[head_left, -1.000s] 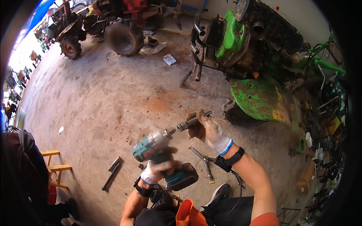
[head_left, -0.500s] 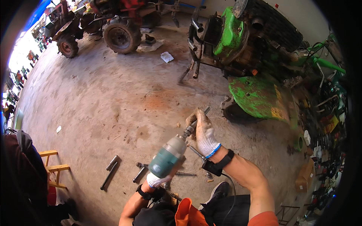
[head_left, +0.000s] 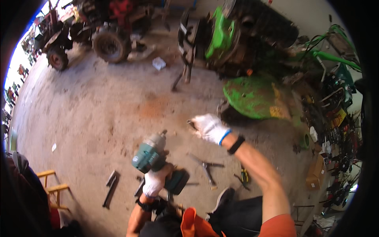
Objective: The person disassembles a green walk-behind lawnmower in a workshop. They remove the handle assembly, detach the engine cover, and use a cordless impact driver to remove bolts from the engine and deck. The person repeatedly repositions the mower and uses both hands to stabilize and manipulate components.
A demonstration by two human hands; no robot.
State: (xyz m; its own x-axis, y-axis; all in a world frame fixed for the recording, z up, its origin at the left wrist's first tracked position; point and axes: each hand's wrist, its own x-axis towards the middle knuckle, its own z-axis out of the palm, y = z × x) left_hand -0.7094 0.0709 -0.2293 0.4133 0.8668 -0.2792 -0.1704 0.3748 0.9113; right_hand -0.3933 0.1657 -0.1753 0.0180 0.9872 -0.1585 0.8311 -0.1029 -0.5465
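Note:
In my gloved left hand (head_left: pixel 155 181), I grip the handle of a teal cordless impact wrench (head_left: pixel 146 156). Its grey nose points up and away, and the square drive at the tip is bare. My gloved right hand (head_left: pixel 212 128) is held out ahead and to the right, apart from the wrench. Its fingers are closed round a dark, tube-like socket (head_left: pixel 192 125), mostly hidden by the glove. Below it on the concrete lie a three-armed wrench (head_left: pixel 206 165) and yellow-handled pliers (head_left: pixel 244 177).
A green, mud-stained machine (head_left: pixel 252 96) stands ahead right, a tractor wheel (head_left: pixel 110 45) far left. A socket bar (head_left: pixel 109 189) lies left of my left hand. A yellow wooden stool (head_left: pixel 57 187) stands at the left, a cardboard box (head_left: pixel 316 172) at the right.
The socket piece has come off the wrench's nose and is in my right hand. The wrench has swung left, and my hands have moved apart. The view has shifted.

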